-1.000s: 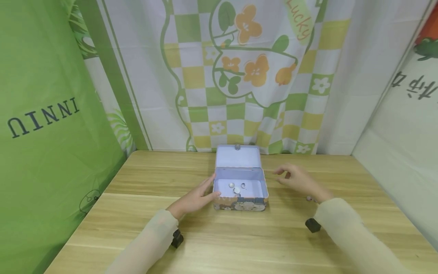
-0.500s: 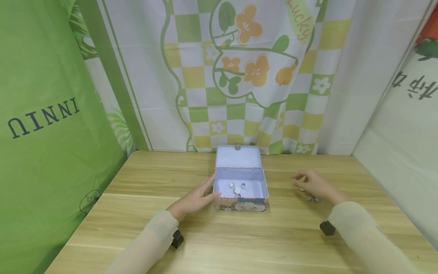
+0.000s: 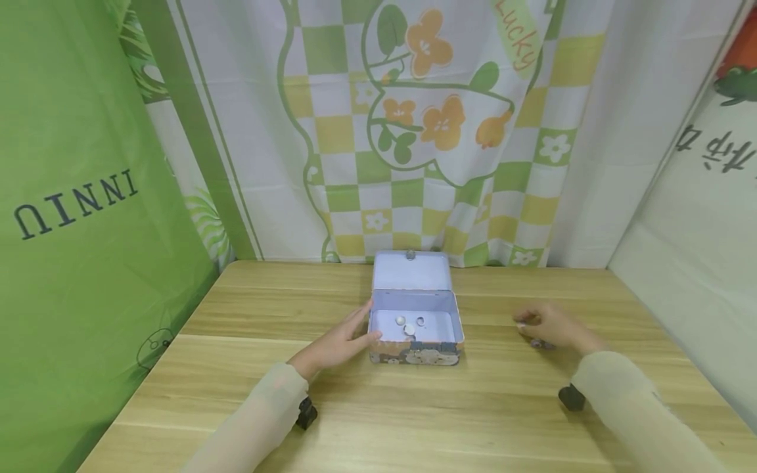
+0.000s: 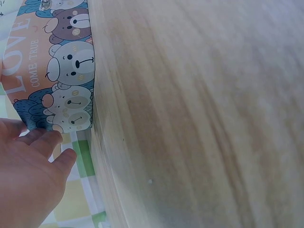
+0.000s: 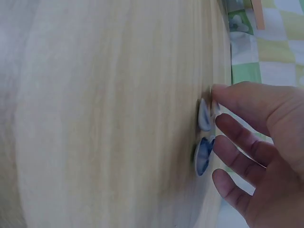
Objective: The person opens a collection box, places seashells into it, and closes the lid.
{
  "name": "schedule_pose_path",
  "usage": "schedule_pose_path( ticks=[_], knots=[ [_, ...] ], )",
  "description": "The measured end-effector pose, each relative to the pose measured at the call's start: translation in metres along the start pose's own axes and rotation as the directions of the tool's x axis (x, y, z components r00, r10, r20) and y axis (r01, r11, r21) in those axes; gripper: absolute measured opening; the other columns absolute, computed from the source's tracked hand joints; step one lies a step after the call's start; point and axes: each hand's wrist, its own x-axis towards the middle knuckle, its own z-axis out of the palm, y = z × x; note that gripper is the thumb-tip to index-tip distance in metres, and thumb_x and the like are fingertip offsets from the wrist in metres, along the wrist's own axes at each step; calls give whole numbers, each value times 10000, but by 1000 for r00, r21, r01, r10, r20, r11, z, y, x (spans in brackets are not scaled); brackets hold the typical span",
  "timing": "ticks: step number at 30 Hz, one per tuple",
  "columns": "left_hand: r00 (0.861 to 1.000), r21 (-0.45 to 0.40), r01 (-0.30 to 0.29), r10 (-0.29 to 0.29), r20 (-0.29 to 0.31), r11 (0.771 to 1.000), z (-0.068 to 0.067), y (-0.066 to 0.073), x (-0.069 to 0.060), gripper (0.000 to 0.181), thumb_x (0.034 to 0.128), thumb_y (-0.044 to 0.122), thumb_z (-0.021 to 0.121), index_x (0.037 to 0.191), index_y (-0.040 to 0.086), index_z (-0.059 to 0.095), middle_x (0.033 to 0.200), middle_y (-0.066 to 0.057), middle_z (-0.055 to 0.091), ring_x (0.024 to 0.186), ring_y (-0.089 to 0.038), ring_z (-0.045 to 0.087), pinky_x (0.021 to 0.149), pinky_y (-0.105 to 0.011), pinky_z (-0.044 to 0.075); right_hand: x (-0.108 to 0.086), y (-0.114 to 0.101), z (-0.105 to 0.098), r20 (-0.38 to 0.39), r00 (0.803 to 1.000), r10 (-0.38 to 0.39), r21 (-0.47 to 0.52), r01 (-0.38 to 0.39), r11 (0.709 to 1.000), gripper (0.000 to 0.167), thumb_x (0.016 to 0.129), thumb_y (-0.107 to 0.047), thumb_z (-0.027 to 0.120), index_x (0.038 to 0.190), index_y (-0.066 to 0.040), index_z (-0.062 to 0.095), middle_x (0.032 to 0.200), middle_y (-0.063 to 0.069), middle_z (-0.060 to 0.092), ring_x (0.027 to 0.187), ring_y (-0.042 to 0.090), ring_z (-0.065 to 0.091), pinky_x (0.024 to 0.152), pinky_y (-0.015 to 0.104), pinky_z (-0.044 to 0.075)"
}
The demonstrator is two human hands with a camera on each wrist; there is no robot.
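An open tin box point(image 3: 432, 355) with a bear print stands on the table, its lid point(image 3: 412, 270) tilted back. Several small shells point(image 3: 409, 329) lie on its floor. My left hand point(image 3: 332, 345) rests against the box's left side, fingers extended and thumb at the front rim; in the left wrist view the hand point(image 4: 33, 173) touches the printed wall point(image 4: 73, 61). Right of the box, my right hand point(image 3: 552, 326) pinches a small pale shell point(image 3: 520, 324) at the tabletop. The right wrist view has the hand point(image 5: 266, 147) beside shells point(image 5: 203, 156) with bluish insides.
The wooden table point(image 3: 414, 420) reaches back to a checked curtain point(image 3: 390, 197). A green cloth point(image 3: 77, 282) hangs on the left and a pale one point(image 3: 698, 263) on the right. A thin dark cable point(image 3: 155, 343) shows by the left table edge.
My right hand has moved right and slightly down, away from the box, to the shells on the table, and its fingertips have closed on one. My left hand and the box have stayed put.
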Motion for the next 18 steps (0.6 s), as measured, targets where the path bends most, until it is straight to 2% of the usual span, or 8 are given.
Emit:
schedule_pose_path(
  ticks=[6,9,18],
  knots=[
    [1000,-2,2,-2,2,1000,0,0,0,822,1028,543,469,1627,218,8,1680,-57,16,1515,-274,42,1187,-568,123,-1,3,2,-16,1000,25,-47,-26,999,340,963,-109,662,1235,93,633,1097,217,681,747,168,647,631,276,557],
    [1000,-5,10,-10,3,1000,0,0,-1,820,1027,548,466,1627,230,4,1680,-54,16,1514,-267,43,1189,-561,122,-1,3,2,-17,999,30,-33,-30,999,336,965,-109,657,1230,96,633,1061,179,682,722,170,644,609,277,556],
    [1000,-1,-6,6,-4,1000,0,-1,0,834,1022,560,467,1626,210,11,1679,-57,13,1516,-269,42,1191,-553,122,-2,3,4,-37,999,34,-39,-36,999,325,969,-123,658,1216,88,645,1047,179,688,691,163,642,589,271,545]
  ],
)
